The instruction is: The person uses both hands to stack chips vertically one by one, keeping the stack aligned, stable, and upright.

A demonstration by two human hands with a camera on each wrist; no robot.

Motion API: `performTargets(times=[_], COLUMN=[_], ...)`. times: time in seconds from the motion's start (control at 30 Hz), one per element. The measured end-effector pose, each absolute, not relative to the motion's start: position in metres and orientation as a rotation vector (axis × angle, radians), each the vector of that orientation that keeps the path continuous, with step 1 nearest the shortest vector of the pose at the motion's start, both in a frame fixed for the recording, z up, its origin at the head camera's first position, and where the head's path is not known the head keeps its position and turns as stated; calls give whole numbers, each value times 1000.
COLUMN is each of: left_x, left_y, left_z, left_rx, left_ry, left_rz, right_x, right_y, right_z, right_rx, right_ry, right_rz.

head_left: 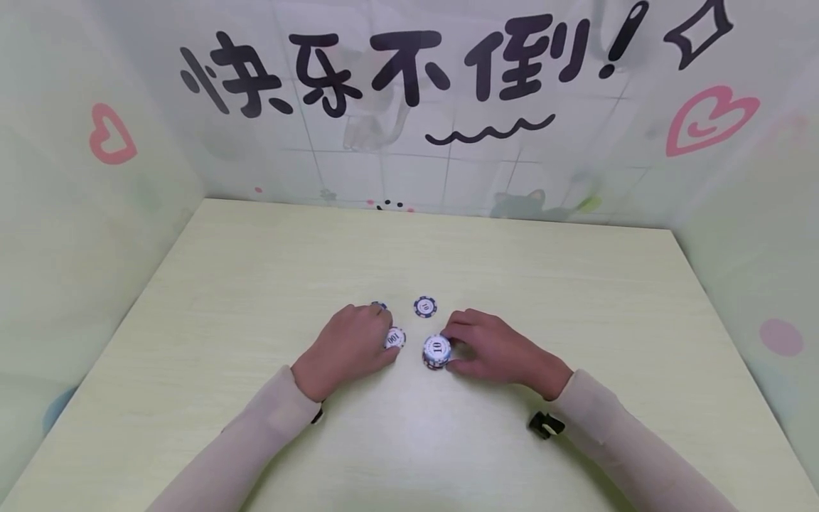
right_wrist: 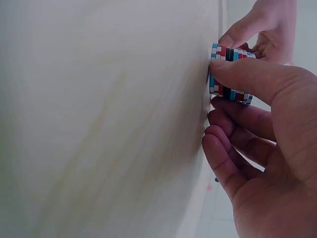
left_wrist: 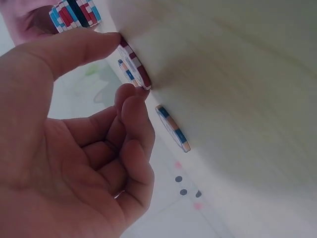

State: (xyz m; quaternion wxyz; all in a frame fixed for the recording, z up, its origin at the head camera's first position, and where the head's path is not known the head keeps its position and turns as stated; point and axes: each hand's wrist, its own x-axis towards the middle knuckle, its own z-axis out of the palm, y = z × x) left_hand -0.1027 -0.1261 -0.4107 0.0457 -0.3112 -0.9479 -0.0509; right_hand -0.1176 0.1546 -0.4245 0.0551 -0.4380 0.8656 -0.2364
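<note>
My left hand (head_left: 350,345) pinches a red-and-white poker chip (head_left: 396,337) marked 100 by its edges, between thumb and forefinger. In the left wrist view that chip (left_wrist: 133,62) lies at the tabletop. My right hand (head_left: 491,350) grips a short stack of poker chips (head_left: 437,348), a 10 showing on top. Blue, red, white and black edges line the stack (right_wrist: 230,74) in the right wrist view, with the thumb on one side and fingers on the other. The stack appears to stand on the table.
Beyond the hands, a dark blue chip (head_left: 425,306) marked 10 lies flat. Another dark-edged chip (head_left: 379,305) is partly hidden behind the left hand. The pale wooden table (head_left: 288,256) meets a printed cloth wall (head_left: 409,171) at the back, with cloth at both sides too.
</note>
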Motion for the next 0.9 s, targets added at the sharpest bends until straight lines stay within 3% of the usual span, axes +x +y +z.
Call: performTargets(times=[0.9], left_x=[-104], left_y=[-124], left_z=[-407], left_rx=[-977], left_ry=[-2885], left_rz=[-225], right_x=[-117], right_y=[154], right_z=[-422], right_rx=[-1313], right_ry=[2624], right_rz=[-712])
